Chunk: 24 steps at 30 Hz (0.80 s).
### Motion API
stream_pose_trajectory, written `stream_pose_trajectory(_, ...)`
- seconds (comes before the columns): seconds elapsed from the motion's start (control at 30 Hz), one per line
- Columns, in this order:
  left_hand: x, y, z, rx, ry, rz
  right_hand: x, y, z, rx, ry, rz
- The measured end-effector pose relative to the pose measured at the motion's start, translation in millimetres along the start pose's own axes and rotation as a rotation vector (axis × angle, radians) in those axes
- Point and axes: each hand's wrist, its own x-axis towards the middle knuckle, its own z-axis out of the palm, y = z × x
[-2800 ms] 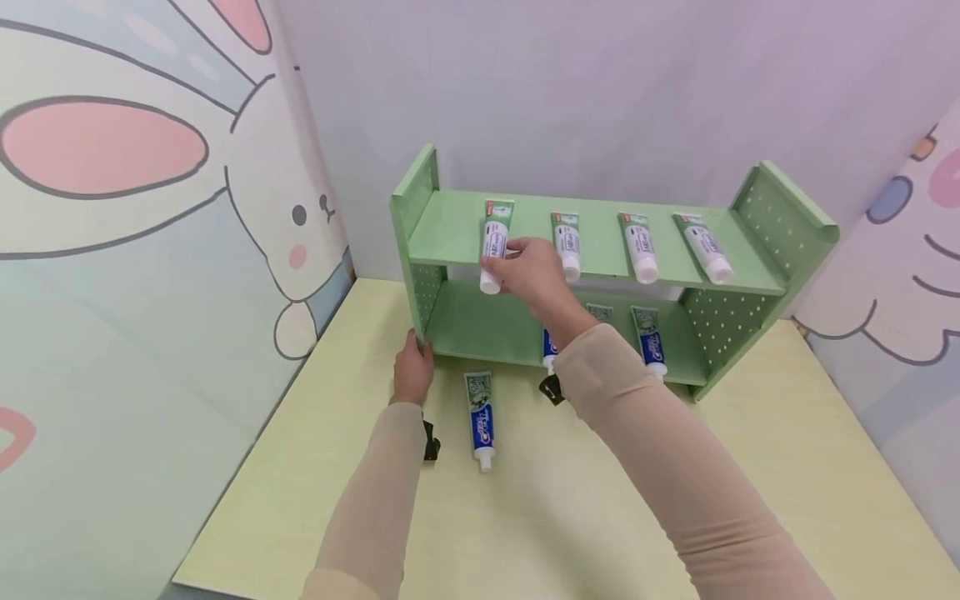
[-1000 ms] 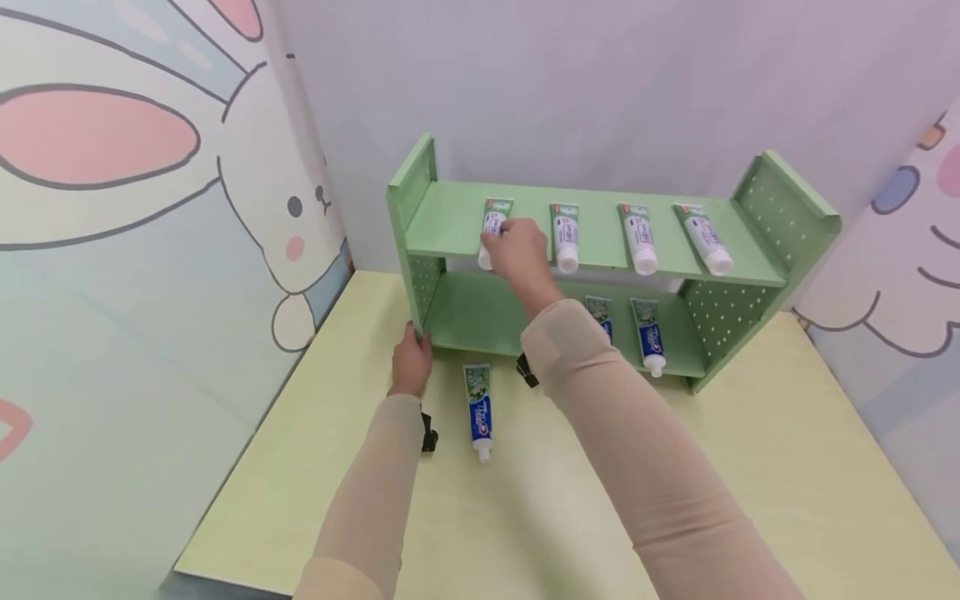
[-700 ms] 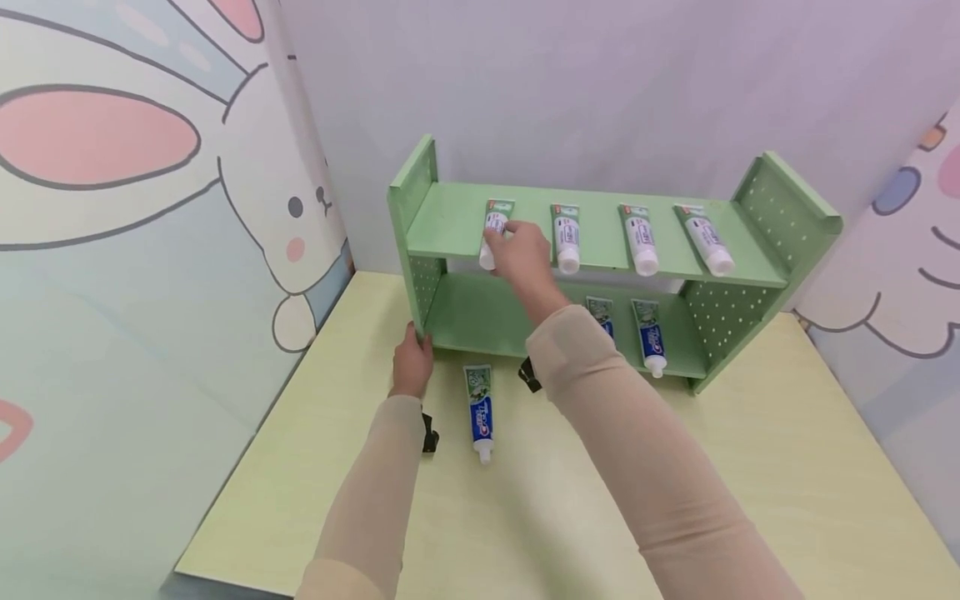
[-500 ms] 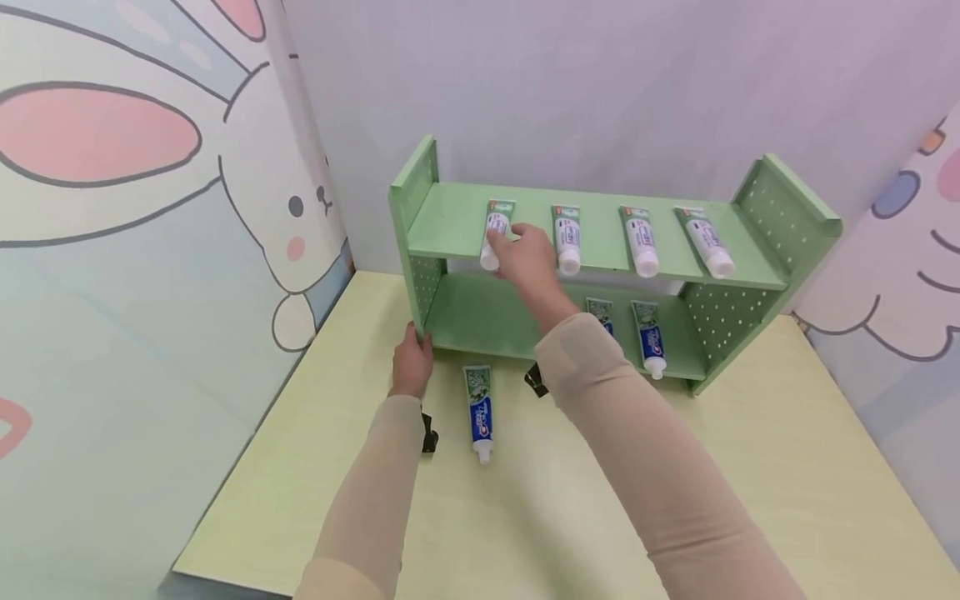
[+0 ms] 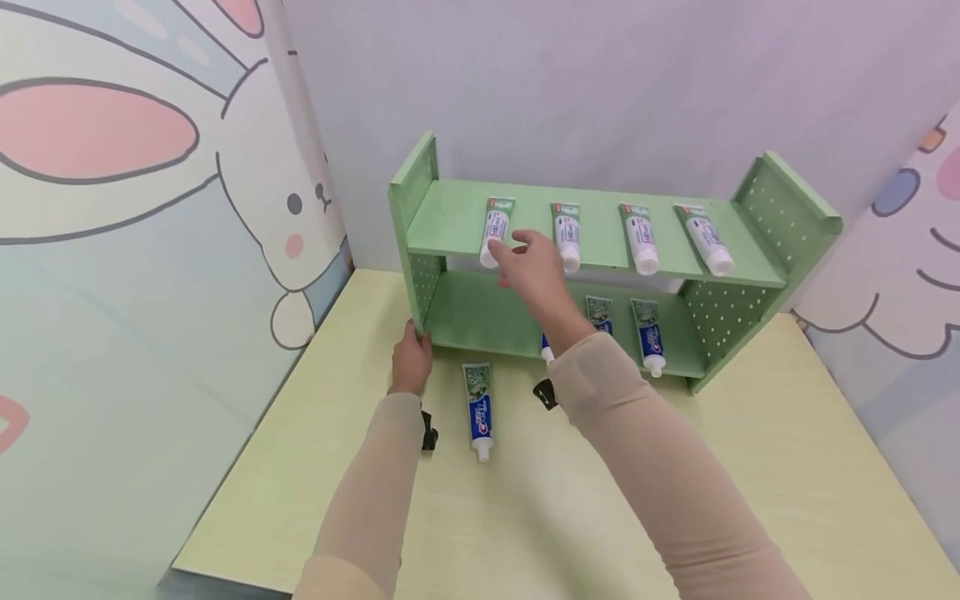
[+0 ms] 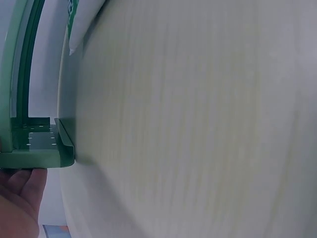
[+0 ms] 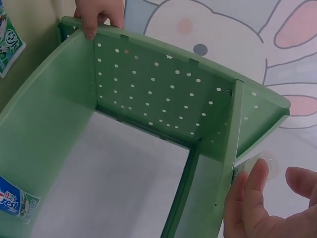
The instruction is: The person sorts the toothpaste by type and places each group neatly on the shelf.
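Observation:
In the head view, my left hand (image 5: pixel 412 364) grips the lower front corner of the left side panel of a green two-tier shelf (image 5: pixel 465 312). In the right wrist view, that hand's thumb and fingers (image 7: pixel 90 25) bend over the panel's edge. My right hand (image 5: pixel 534 271), thumb and fingers spread, hovers just right of the leftmost white-and-green toothpaste tube (image 5: pixel 496 229). That tube lies on the upper tier, its white cap toward me at the front edge. On the table before the shelf lies a blue-and-green toothpaste tube (image 5: pixel 478 408), cap toward me.
Three more white toothpaste tubes lie in a row on the upper tier, the nearest one (image 5: pixel 567 233) by my right hand. Blue-and-green tubes, including one at the right (image 5: pixel 648 337), lie on the lower tier, partly behind my forearm. The pale table (image 5: pixel 337 467) meets printed walls.
My right hand pushed the leftmost white tube back on the upper tier, then let go, spreading its fingers and drawing slightly right and toward me. The left hand kept its hold on the shelf.

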Motion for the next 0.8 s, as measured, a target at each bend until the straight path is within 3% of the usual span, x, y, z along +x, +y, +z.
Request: stream_pose_trajectory(0.8, 1.7, 0.2, 1.2, 0.007, 0.004, 0.005, -23.4, 25, -2, 0.052, -0.049, 0.022)
